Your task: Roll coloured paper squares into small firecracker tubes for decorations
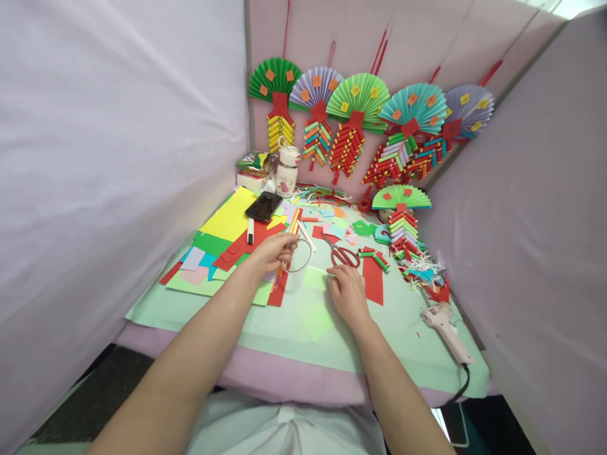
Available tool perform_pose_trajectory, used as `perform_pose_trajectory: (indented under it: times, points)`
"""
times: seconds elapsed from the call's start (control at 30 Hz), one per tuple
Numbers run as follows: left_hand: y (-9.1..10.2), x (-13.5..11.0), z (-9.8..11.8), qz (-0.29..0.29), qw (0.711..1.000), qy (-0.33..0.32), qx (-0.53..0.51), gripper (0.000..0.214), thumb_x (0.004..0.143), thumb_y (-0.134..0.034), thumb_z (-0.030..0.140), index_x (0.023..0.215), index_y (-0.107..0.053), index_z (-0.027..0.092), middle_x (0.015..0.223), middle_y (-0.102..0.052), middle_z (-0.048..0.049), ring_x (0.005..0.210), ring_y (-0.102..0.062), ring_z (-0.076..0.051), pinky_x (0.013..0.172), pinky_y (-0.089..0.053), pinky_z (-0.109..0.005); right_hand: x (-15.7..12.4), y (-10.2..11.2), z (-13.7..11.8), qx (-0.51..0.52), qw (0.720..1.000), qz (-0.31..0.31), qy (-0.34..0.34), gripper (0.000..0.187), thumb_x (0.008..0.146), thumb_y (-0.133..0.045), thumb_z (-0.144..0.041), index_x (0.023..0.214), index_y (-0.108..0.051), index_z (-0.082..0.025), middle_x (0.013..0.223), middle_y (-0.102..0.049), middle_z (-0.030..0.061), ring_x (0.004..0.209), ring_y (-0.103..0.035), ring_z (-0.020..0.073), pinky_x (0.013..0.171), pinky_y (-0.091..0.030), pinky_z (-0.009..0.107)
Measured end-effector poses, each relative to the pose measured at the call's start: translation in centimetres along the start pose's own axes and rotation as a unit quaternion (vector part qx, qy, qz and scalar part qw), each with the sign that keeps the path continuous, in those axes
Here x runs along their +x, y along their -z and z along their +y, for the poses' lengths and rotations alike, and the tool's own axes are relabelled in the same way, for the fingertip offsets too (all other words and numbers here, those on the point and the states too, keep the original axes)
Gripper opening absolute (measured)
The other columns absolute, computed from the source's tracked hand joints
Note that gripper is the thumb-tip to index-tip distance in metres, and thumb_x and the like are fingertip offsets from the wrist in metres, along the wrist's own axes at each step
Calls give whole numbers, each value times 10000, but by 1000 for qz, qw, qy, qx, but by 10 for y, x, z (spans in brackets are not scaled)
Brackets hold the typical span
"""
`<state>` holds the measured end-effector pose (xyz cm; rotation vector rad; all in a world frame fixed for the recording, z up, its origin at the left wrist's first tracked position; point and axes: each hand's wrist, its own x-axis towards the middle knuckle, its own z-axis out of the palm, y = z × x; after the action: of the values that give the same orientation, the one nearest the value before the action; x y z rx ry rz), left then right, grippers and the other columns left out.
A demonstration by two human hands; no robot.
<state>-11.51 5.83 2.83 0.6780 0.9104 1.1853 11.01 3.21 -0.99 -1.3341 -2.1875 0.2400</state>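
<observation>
My left hand (271, 251) is closed on a clear ring that looks like a roll of tape (298, 256), held just above the table. My right hand (347, 292) rests on the table with its fingers curled together at the right edge of a small light green paper square (313, 278). What those fingertips pinch is too small to make out. A second pale green square (315, 319) lies nearer to me. Red-handled scissors (343, 255) lie just beyond my right hand, beside a red paper strip (373, 280).
Sheets of coloured paper (227, 221) are stacked at the left with a black phone (263, 205) and a white marker (250, 230) on them. A glue gun (443, 323) lies at the right front. Folded paper fans (359, 95) hang on the back wall above a white jar (287, 170).
</observation>
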Motion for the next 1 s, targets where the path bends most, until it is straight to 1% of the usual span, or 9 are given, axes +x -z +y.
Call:
perform_pose_trajectory:
  times: [0.13, 0.23, 0.37, 0.5, 0.57, 0.63, 0.8, 0.9, 1.0]
  points:
    - [1, 1, -2, -40, 999, 11, 1, 178, 737, -662, 192, 662, -513, 130, 553, -429, 47, 372, -220, 13, 319, -136, -107, -1, 4, 0, -2, 998, -46, 47, 250, 842, -463, -180, 945, -685, -225, 1018, -663, 46, 1004, -491, 215, 863, -358, 361]
    - [1, 1, -3, -44, 999, 12, 10, 183, 748, -654, 197, 654, -512, 128, 559, -432, 43, 369, -220, 16, 316, -139, -103, 0, 3, -2, -23, 995, -75, 59, 238, 830, -493, -193, 962, -681, -253, 1087, -660, 29, 1064, -472, 224, 896, -334, 396]
    - [-1, -1, -2, -35, 999, 13, 9, 165, 756, -642, 180, 665, -516, 125, 568, -435, 42, 371, -218, 16, 312, -139, -109, 4, 0, -1, -28, 997, -56, 42, 287, 824, -483, -165, 1042, -652, -243, 1198, -622, 46, 1148, -454, 228, 955, -286, 444]
    - [-4, -3, 1, -19, 1000, 15, 9, 163, 757, -635, 168, 660, -511, 126, 569, -435, 41, 374, -227, 14, 315, -151, -111, 3, 8, 3, 34, 997, -20, 71, 258, 837, -508, -189, 1056, -638, -227, 1180, -619, 59, 1154, -457, 219, 970, -307, 412]
    - [-4, -3, 1, -18, 1000, 16, 14, 175, 757, -633, 170, 649, -502, 128, 563, -426, 44, 373, -228, 12, 316, -152, -114, 1, 17, 5, 87, 990, -54, 95, 223, 849, -531, -227, 1046, -634, -229, 1115, -625, 55, 1102, -484, 199, 947, -352, 366]
    - [-4, -3, 1, -19, 1000, 16, 15, 176, 757, -629, 174, 645, -501, 128, 557, -413, 49, 370, -224, 13, 315, -146, -116, -2, 27, 5, 123, 979, -121, 110, 213, 827, -595, -279, 1034, -628, -240, 1071, -606, 43, 1053, -498, 186, 909, -392, 329]
    - [-5, -3, 0, -15, 1000, 23, 7, 169, 744, -643, 179, 658, -506, 132, 554, -403, 55, 368, -217, 13, 314, -143, -114, -13, 41, -1, 88, 958, -253, 103, 456, 680, -757, -318, 1100, -583, -281, 1091, -529, 31, 1053, -484, 213, 898, -403, 353]
    - [-5, -3, 0, -15, 1000, 25, 5, 176, 742, -648, 176, 655, -500, 135, 550, -393, 60, 367, -209, 14, 313, -146, -111, -15, 41, -2, 66, 954, -270, 114, 448, 712, -725, -253, 1129, -572, -312, 1106, -515, 28, 1075, -479, 221, 906, -397, 371]
    - [-5, -3, 0, -24, 999, 24, 8, 187, 744, -651, 187, 654, -495, 137, 553, -399, 59, 367, -205, 15, 313, -151, -110, -14, 39, 2, 49, 968, -223, 109, 371, 778, -634, -177, 1122, -574, -304, 1114, -516, 33, 1077, -483, 211, 909, -403, 370]
